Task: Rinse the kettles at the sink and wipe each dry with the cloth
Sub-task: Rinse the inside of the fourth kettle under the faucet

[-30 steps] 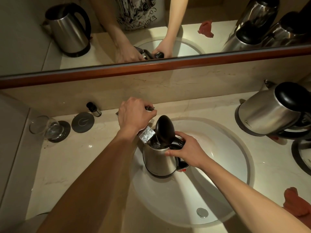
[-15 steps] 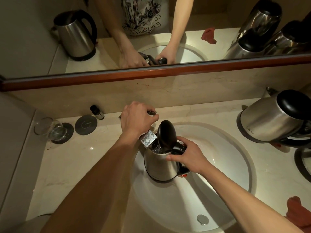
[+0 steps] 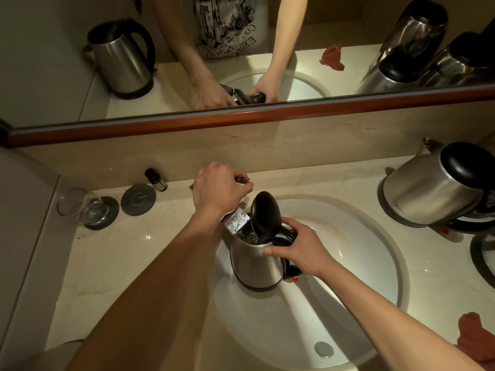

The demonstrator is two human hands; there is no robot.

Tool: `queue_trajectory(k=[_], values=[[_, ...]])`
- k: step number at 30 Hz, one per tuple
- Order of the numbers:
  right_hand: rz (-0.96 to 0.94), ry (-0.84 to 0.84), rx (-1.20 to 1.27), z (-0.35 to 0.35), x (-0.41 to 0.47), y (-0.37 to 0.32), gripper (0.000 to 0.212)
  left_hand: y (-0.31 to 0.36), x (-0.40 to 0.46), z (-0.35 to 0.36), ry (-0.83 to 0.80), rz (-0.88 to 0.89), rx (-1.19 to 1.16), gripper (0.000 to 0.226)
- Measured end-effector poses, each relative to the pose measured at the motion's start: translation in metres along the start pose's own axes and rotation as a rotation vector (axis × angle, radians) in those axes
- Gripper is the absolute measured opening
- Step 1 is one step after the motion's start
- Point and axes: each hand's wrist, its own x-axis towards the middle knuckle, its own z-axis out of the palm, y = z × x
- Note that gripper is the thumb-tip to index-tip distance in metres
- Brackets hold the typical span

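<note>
A steel kettle [image 3: 254,261] with its black lid [image 3: 265,215] flipped up stands in the white sink [image 3: 369,263], under the chrome tap spout [image 3: 235,222]. Water shows inside the kettle. My right hand [image 3: 297,247] grips the kettle's black handle. My left hand [image 3: 218,191] holds the tap lever [image 3: 242,179] behind the spout. A second steel kettle [image 3: 434,194] with a black lid leans on the counter at the right. A red cloth [image 3: 476,336] lies on the counter at the lower right edge.
A drinking glass [image 3: 80,207] on a dark coaster, a round dark disc [image 3: 138,200] and a small bottle [image 3: 155,179] sit at the left. A mirror with a wooden frame [image 3: 241,119] runs along the back and reflects more kettles. The drain [image 3: 323,349] is near the front.
Both hands keep their hold on the tap lever and the kettle handle. The view has tilted slightly, so everything sits lower in the frame.
</note>
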Motion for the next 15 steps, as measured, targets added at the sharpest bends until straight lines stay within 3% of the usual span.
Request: queue_trajectory(k=[15], values=[[-0.015,0.009,-0.024,0.0014,0.0012,0.0028,0.083,-0.0016,0.0018,0.0024,-0.008,-0.005,0.024,0.028]])
